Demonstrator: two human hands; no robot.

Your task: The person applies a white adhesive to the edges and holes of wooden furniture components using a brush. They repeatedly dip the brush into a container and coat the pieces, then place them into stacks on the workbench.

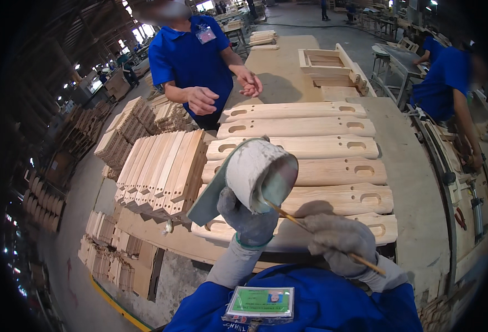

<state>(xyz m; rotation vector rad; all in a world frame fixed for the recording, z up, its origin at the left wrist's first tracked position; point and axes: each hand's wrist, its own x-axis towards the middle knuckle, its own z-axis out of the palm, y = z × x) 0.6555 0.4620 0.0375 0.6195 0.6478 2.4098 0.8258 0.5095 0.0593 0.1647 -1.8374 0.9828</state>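
Note:
Gripped in my gloved left hand [249, 221] is a whitish, crusted pot [249, 171], tilted so its mouth faces right. A grey-green flat piece [209, 193] sticks out on the pot's left side; whether it is part of the pot I cannot tell. My gloved right hand [343, 246] is closed round a thin wooden stick [289, 217], whose far tip reaches the pot's mouth. Below and beyond both hands lies a row of several pale wooden slats [332, 171] with oval slots and small round holes. The pot covers part of their left ends.
Stacked wooden bars [161, 166] stand left of the slats on the table [421, 193]. Across it, a person in blue [191, 55] holds both hands near the slats. A wooden frame [327, 66] lies at the back. Another person [443, 83] works at the right bench.

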